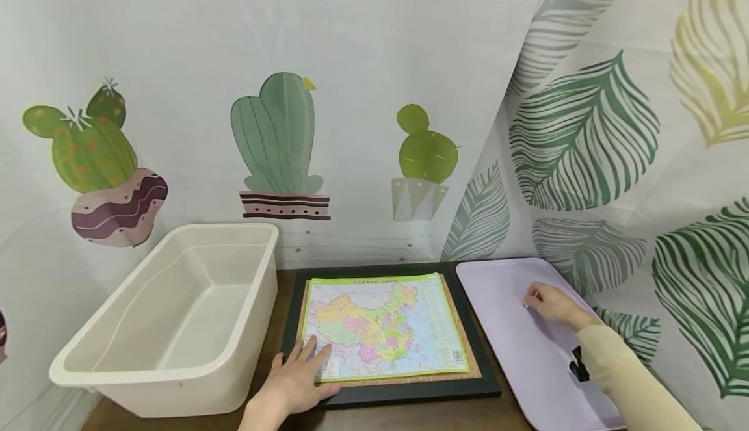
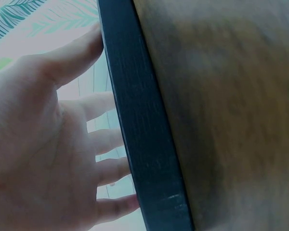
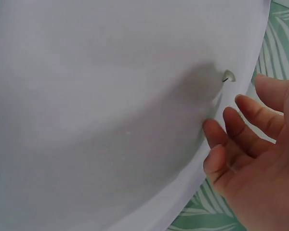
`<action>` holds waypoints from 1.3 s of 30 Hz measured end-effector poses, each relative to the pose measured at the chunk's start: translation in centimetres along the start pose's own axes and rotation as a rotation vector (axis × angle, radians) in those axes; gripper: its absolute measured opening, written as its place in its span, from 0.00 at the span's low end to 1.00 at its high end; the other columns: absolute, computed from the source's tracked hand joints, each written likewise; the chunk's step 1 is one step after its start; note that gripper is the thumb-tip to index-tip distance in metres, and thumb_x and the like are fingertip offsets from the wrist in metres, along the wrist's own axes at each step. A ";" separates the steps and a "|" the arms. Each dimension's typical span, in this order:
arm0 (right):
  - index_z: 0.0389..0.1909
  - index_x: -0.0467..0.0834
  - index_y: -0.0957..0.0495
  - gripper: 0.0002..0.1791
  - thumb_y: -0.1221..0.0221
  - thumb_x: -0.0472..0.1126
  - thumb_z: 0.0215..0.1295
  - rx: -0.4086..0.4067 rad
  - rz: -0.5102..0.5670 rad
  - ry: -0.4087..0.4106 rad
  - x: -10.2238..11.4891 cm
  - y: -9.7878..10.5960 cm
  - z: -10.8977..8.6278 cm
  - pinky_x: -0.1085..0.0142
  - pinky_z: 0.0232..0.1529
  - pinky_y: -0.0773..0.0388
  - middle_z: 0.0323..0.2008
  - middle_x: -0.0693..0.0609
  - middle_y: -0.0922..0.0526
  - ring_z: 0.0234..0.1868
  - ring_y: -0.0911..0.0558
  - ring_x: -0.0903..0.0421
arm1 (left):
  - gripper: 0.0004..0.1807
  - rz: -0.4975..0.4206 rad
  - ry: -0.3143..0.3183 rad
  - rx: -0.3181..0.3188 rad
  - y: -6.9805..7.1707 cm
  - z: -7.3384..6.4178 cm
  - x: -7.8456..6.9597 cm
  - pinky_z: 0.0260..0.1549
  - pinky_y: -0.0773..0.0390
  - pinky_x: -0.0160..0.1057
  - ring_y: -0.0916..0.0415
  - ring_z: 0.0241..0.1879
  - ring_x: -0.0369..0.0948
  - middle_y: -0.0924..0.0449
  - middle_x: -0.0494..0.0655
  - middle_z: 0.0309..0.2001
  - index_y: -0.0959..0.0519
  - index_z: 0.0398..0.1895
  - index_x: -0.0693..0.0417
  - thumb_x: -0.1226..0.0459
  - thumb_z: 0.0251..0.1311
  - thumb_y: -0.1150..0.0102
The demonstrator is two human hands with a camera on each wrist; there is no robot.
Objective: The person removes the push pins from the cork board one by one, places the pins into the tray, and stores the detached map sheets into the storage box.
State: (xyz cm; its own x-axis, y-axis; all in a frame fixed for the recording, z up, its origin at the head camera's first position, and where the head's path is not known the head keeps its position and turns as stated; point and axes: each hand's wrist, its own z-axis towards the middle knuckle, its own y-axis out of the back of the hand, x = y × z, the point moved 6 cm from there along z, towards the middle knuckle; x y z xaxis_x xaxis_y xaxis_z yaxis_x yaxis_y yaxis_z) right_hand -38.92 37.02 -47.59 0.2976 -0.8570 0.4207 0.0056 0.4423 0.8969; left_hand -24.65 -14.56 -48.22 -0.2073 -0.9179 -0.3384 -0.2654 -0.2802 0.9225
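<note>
My left hand [image 1: 295, 379] rests with spread fingers on the lower left corner of a map [image 1: 363, 333], its thumb along the black frame [image 1: 409, 393]. The map lies on a cork board [image 1: 476, 371] inside that frame. In the left wrist view, the frame's dark edge [image 2: 144, 125] stands in front of the fingertips. My right hand [image 1: 552, 304] is over the lilac tray [image 1: 497, 314] with bent fingers. A small pale thumbtack [image 3: 229, 76] with a dark point lies on the tray, just beyond the thumb and index fingertips, with a gap between.
A deep cream plastic tub [image 1: 158, 376] stands left of the frame. Small black objects [image 1: 579, 365] lie on the tray, partly behind the right sleeve [image 1: 623, 372]. A printed cloth [image 1: 363, 41] hangs behind the wooden table [image 1: 433, 415].
</note>
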 end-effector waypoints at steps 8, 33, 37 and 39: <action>0.36 0.35 0.24 0.07 0.44 0.37 0.70 -0.046 -0.049 0.008 1.2 1.2 -0.5 0.50 0.37 0.24 0.34 0.43 0.21 0.37 0.22 0.45 | 0.45 0.000 -0.007 0.002 0.0 0.0 0.0 0.59 0.52 0.75 0.52 0.71 0.65 0.46 0.62 0.73 0.35 0.72 0.51 0.36 0.57 0.41; 0.58 0.27 0.30 0.23 0.49 0.44 0.76 -0.154 0.258 -0.176 7.7 1.3 -1.5 0.48 0.46 0.24 0.50 0.31 0.23 0.51 0.24 0.35 | 0.45 -0.026 -0.004 -0.012 0.2 0.0 0.1 0.58 0.52 0.76 0.51 0.70 0.66 0.45 0.64 0.72 0.33 0.71 0.52 0.37 0.55 0.39; 0.58 0.27 0.30 0.24 0.49 0.44 0.76 -0.154 0.284 -0.173 8.5 1.1 -1.4 0.47 0.48 0.24 0.51 0.31 0.24 0.53 0.24 0.35 | 0.45 -0.037 -0.007 -0.012 -0.1 0.1 0.1 0.57 0.53 0.77 0.52 0.70 0.67 0.45 0.64 0.72 0.33 0.71 0.51 0.38 0.55 0.38; 0.59 0.26 0.30 0.24 0.49 0.45 0.76 -0.149 0.298 -0.169 8.8 0.9 -1.4 0.48 0.47 0.24 0.51 0.31 0.24 0.53 0.24 0.35 | 0.44 -0.040 -0.009 -0.014 -0.2 0.1 0.1 0.57 0.53 0.77 0.52 0.70 0.67 0.45 0.64 0.72 0.33 0.71 0.51 0.38 0.55 0.38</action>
State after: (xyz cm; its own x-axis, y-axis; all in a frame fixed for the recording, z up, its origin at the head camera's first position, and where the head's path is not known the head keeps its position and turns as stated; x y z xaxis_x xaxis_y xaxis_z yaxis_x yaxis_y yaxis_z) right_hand -34.99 30.31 -43.25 0.1451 -0.7110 0.6881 0.0856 0.7018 0.7072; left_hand -24.68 -14.57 -48.42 -0.2056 -0.9031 -0.3770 -0.2609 -0.3207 0.9105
